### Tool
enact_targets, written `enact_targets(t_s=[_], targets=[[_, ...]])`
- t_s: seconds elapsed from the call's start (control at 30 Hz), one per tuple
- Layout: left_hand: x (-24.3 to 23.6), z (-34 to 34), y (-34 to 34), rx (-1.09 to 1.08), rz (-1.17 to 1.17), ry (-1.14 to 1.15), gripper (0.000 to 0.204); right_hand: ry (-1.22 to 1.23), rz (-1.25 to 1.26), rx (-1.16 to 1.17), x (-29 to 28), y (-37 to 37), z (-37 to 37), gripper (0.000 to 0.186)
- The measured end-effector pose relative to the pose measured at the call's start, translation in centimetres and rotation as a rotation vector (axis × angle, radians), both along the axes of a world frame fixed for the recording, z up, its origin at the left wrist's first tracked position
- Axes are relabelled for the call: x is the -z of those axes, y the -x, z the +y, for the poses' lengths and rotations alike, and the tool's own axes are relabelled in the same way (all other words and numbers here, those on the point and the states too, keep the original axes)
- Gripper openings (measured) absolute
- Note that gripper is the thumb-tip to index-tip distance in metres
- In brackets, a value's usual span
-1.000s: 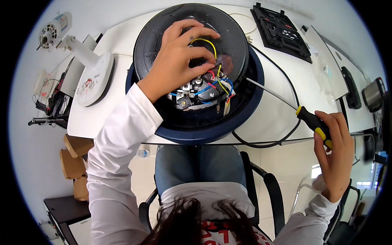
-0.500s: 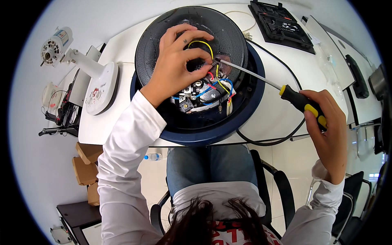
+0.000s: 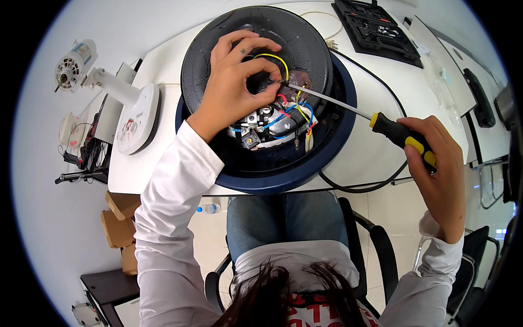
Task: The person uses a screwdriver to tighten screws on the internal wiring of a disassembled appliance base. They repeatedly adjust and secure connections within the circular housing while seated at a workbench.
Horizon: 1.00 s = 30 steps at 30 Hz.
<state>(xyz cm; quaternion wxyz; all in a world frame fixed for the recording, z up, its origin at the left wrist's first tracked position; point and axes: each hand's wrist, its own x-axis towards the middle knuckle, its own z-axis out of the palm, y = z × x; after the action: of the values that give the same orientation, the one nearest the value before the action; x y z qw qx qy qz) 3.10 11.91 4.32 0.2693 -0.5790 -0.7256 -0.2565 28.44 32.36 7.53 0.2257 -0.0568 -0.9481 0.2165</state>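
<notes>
A round black metal body (image 3: pixel 199 60), part of an electric appliance, lies underside up in a dark blue ring-shaped housing (image 3: pixel 333 143). My left hand (image 3: pixel 231 92) reaches over it, thumb and forefinger pinched together; what sits between them is too small to make out. My right hand (image 3: pixel 438 163) grips a screwdriver (image 3: pixel 388 128) by its black and yellow handle. Its long shaft slants left, and the tip meets my left fingertips. Just below are blue, red and yellow wires and a metal switch part (image 3: pixel 250 139). A yellow wire (image 3: pixel 284 64) loops beside the pinching fingers.
A black tool case (image 3: pixel 376 35) lies opened at the far right of the white table (image 3: pixel 376 158). A black cable (image 3: pixel 393 98) curves around the appliance's right side. On the left stands a white fan stand (image 3: pixel 133 122) with its bare motor (image 3: pixel 73 65).
The screwdriver tip has shifted slightly left, closer in against my left fingertips. Wires near the tip have moved a little. The whole view has shifted slightly.
</notes>
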Motion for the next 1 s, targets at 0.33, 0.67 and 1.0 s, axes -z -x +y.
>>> enact_targets(t_s=[0.33,0.67,1.0], targets=[[0.0,0.0,0.1,0.009,-0.012,-0.002,0.017,0.0,0.02,0.005,-0.1,0.0,-0.1,0.024],[-1.2,-0.4,-0.8,0.041,-0.069,-0.118,0.016,0.889,0.116,-0.054,1.7,-0.1,-0.2,0.033],[-2.4,-2.0,-5.0,0.352,-0.596,-0.363,0.017,1.551,0.189,-0.411,1.9,5.3,-6.9,0.043]])
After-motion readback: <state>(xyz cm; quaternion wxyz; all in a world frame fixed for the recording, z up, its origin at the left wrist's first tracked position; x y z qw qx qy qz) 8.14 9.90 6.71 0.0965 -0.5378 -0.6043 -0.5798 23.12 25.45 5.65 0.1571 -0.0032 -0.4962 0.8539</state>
